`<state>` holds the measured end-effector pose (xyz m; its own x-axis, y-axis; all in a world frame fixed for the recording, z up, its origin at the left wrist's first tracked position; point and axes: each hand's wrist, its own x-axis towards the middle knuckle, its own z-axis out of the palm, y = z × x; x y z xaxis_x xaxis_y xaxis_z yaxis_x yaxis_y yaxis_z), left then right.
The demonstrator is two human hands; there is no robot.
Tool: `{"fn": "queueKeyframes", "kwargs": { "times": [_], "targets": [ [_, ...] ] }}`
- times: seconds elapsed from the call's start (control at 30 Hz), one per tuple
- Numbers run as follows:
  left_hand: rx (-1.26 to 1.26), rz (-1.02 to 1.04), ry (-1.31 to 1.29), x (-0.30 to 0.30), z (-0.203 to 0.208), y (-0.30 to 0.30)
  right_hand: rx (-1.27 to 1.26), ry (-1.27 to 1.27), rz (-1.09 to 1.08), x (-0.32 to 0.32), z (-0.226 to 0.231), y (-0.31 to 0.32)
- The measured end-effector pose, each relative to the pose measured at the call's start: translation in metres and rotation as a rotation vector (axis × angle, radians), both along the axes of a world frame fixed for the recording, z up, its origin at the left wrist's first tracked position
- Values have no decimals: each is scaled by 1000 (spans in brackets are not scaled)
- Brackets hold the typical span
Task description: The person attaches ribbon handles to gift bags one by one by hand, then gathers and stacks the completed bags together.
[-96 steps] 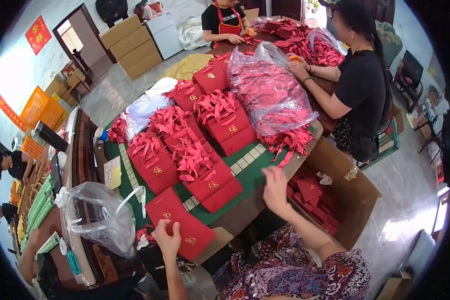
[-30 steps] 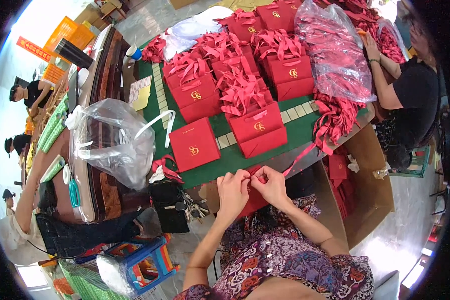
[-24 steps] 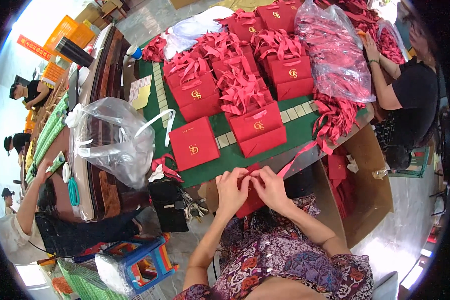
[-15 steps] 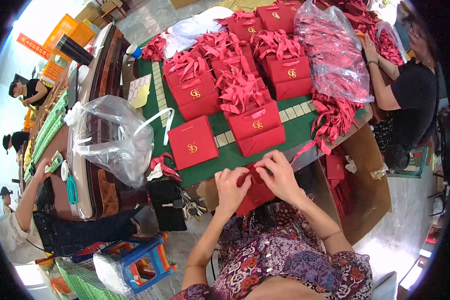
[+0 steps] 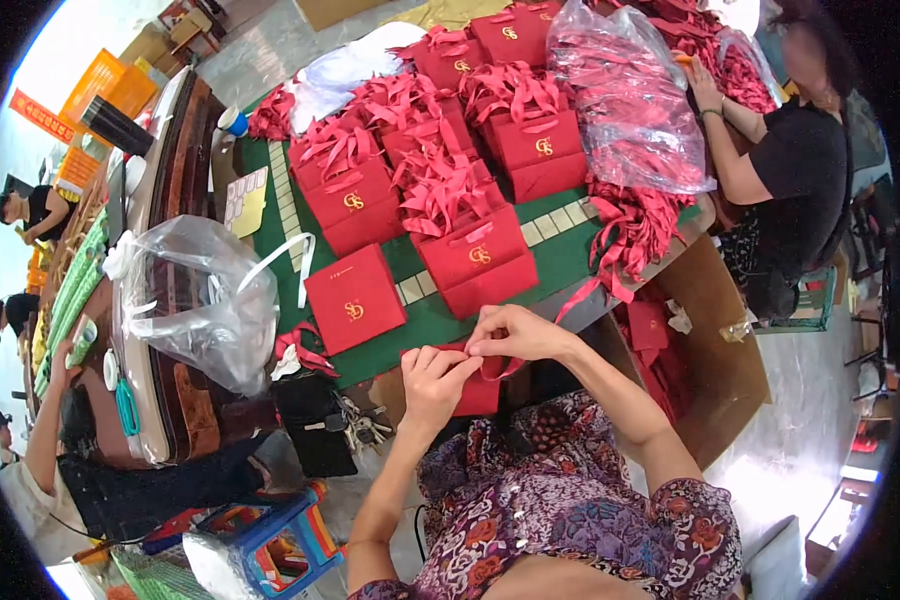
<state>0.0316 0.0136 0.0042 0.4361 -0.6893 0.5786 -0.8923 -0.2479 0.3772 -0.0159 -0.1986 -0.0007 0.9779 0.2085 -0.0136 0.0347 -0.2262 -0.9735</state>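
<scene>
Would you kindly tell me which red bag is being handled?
The red bag in front of the floral garment, where left hand and right hand meet; the others rest on the green tabletop or in the carton.

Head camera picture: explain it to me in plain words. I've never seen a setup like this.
There is no machine here, only a person's bare left hand and right hand. The picture comes from the left of two wide fisheye cameras worn on that person's head, looking down, so straight edges bend near the rim. On the green tabletop are red gift bags with ribbons heaped on top, and a clear sack full of red ribbons. Both hands meet at a red bag; exactly what they pinch is too small to tell.
</scene>
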Motion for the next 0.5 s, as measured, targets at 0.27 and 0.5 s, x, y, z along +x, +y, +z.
{"fn": "queueKeyframes", "kwargs": {
  "times": [0.27,0.5],
  "targets": [
    [39,86,240,8,9,-9,-130,-206,-621,5,3,14],
    [43,275,460,14,-6,5,-532,-18,-126,-47,14,-10]
  ]
}}
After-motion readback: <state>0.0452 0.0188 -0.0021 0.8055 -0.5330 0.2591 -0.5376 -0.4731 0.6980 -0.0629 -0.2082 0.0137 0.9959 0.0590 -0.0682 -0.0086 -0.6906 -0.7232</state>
